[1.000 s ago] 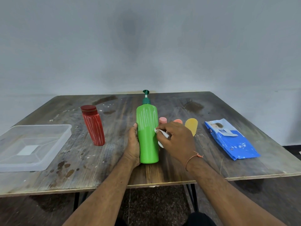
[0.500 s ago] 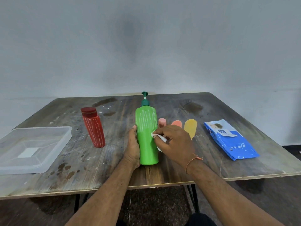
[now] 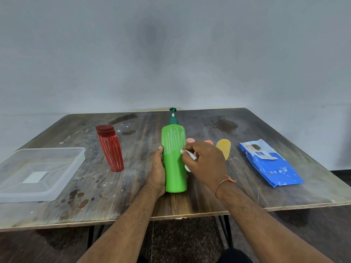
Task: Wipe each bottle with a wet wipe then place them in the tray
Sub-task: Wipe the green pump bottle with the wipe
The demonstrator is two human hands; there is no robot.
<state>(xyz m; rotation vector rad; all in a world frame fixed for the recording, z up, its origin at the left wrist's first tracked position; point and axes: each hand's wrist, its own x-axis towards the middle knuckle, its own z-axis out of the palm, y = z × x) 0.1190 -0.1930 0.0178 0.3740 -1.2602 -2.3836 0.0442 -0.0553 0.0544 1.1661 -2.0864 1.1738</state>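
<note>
Head view shows the wiping step in hand on the first bottle: the left hand [image 3: 157,171] wraps around the side of the tall green plastic pump bottle [image 3: 175,158] and holds it upright on the worn wooden desk [image 3: 190,202], while the right hand [image 3: 206,162] pinches a folded white wet wipe [image 3: 187,154] and presses it against the bottle's right flank, about mid-height. The bottle stands between the two hands; its lower half looks clean and evenly glossy, but thin white streaks run down the upper body below the dark green pump head, so I judge the wiping only part done. The next move likely calls for carrying the wipe up over those streaks, with the left hand steadying or turning the bottle to reach the far side. Left of the left hand stands a red ribbed bottle with a red cap [image 3: 110,149], also white-streaked and untouched, and further left lies the clear plastic tray [image 3: 62,179], holding no bottle. Right of the right hand lies a blue wipes pack [image 3: 269,164].
</note>
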